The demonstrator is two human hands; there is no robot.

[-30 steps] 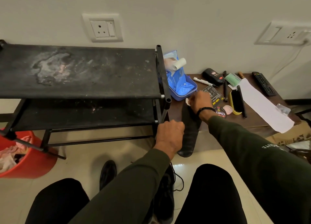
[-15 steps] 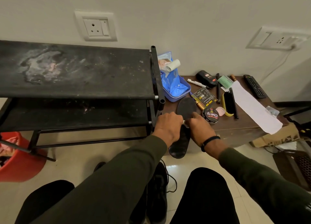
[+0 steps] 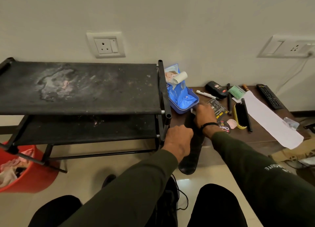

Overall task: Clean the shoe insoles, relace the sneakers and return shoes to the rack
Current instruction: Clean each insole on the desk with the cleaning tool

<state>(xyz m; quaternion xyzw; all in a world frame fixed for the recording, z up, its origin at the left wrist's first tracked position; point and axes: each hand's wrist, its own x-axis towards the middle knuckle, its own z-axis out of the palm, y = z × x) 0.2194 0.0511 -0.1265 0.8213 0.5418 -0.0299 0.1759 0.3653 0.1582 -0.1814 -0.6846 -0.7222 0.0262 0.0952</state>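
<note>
Right hand (image 3: 204,115) has slid up the insole (image 3: 192,155) pinching a wipe (image 3: 192,110); left hand (image 3: 179,141) grips insole.

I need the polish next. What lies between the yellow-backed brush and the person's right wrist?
In the head view, a round black polish tin and a small pink disc lie between the yellow-backed brush and the right wrist.

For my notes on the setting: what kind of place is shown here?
Probably a room in a home: a black fabric shoe rack against a wall with a white wall socket, and a red plastic bucket of cloths on the tiled floor.
</note>
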